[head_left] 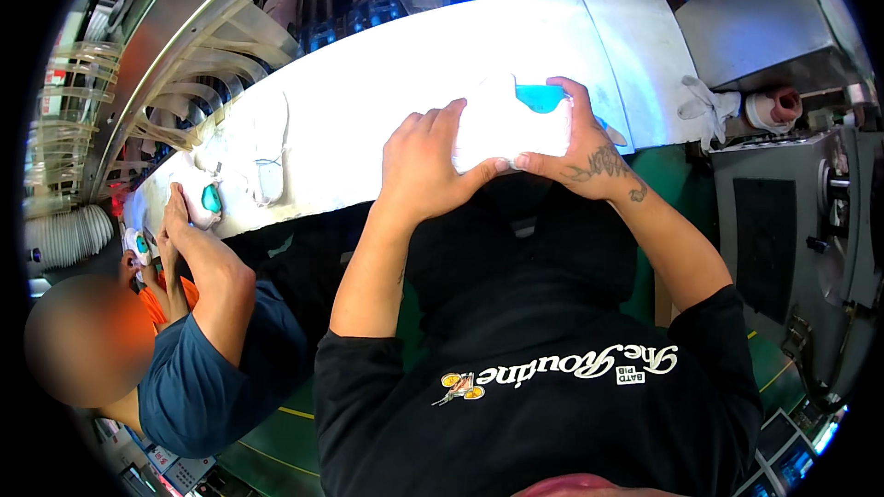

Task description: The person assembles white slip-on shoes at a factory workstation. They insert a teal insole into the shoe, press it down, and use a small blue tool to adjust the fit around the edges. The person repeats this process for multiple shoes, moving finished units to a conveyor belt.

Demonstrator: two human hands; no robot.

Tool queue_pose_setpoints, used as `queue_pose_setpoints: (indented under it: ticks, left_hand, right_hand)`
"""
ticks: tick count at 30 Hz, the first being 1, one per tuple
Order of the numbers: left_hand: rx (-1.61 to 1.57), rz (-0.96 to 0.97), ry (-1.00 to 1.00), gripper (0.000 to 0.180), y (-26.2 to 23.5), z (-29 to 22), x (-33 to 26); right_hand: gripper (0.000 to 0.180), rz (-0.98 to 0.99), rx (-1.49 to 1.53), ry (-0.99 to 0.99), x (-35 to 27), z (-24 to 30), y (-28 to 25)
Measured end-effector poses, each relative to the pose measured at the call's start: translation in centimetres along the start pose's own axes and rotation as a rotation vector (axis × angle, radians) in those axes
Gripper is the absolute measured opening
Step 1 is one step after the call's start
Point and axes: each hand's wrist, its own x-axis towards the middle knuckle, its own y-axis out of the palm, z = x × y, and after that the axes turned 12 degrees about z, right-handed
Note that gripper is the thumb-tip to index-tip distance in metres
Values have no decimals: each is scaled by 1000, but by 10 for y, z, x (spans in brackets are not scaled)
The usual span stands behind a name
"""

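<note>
A bright white shoe upper with a teal shoe last showing at its top is held between my two hands above the white table. Around its left end wraps my left hand, the thumb along the lower edge. My right hand grips the other end, fingers at the far corner and thumb underneath. The two thumb tips nearly meet in the middle. Glare washes out the surface detail of the upper. Farther left, a white shoe sole lies on the table.
The long white table curves across the front. At left, a co-worker handles another white upper with a teal last. A white glove lies at the table's right end, beside a tape roll. A grey machine stands on the right.
</note>
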Motion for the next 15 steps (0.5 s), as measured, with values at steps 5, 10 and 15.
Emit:
queue_pose_setpoints:
  ticks: [5, 10, 15]
  left_hand:
    - [-38, -39, -58, 87, 4, -8, 1]
    - [-26, 9, -56, 90, 3, 0, 8]
    - [73, 55, 104, 115, -20, -23, 4]
  right_hand:
    - [110, -140, 139, -89, 2, -19, 18]
    - [97, -214, 93, -120, 6, -17, 18]
    - [85, -62, 200, -215, -9, 17, -7]
